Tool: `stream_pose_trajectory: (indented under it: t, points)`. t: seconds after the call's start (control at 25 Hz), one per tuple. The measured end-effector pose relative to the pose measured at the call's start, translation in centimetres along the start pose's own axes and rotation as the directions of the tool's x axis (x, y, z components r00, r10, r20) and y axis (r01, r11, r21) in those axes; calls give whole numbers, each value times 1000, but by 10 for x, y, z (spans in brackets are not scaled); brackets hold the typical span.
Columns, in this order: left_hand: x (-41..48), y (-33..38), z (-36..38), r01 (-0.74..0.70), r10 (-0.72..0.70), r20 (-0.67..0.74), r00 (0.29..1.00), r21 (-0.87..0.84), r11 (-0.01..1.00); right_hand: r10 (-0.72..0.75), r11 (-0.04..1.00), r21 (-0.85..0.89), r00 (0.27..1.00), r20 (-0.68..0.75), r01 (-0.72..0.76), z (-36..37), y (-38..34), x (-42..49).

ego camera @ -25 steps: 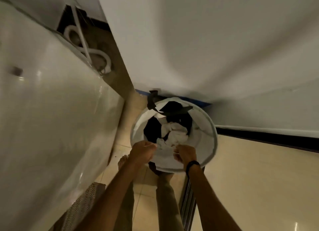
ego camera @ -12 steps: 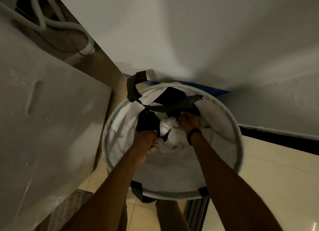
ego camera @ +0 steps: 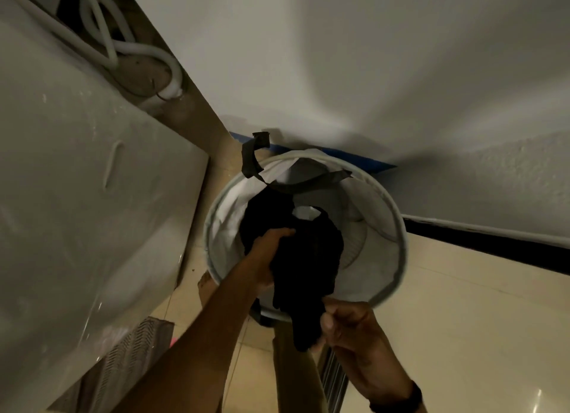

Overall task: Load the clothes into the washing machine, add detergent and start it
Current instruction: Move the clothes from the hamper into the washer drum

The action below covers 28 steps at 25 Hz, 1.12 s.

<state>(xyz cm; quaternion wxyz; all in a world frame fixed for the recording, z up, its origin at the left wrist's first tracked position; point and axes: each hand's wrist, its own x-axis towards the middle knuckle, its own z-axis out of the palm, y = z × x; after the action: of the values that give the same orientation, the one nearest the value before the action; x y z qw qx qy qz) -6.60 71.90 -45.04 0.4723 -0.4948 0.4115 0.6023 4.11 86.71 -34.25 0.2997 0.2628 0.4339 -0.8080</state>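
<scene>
My two hands, left hand [ego camera: 271, 255] and right hand [ego camera: 348, 323], both gripped one black cloth garment [ego camera: 303, 258] over one round white mesh laundry hamper [ego camera: 391, 277], beside one white washing machine [ego camera: 77, 197].

Washing machine [ego camera: 77, 212] and wall [ego camera: 339, 73] hem the hamper [ego camera: 398, 258]; only its mouth is open.
</scene>
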Motion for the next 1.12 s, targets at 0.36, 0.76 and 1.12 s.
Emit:
stream_pose_trajectory:
  t: [0.36, 0.76, 1.12]
  points:
    - [-140, -37, -4, -237, 211, 137, 968, 215, 947, 31, 995, -43, 681, -731, -92, 9, 11, -2]
    - [-218, -24, -47, -474, 183, 442, 878, 749, 463, 103, 983, 175, 946, -309, -51, 54, -30, -19]
    - [-231, -41, -93, -635, 631, 277, 724, 625, 454, -245, 968, -126, 933, -265, 219, 103, -85, -137]
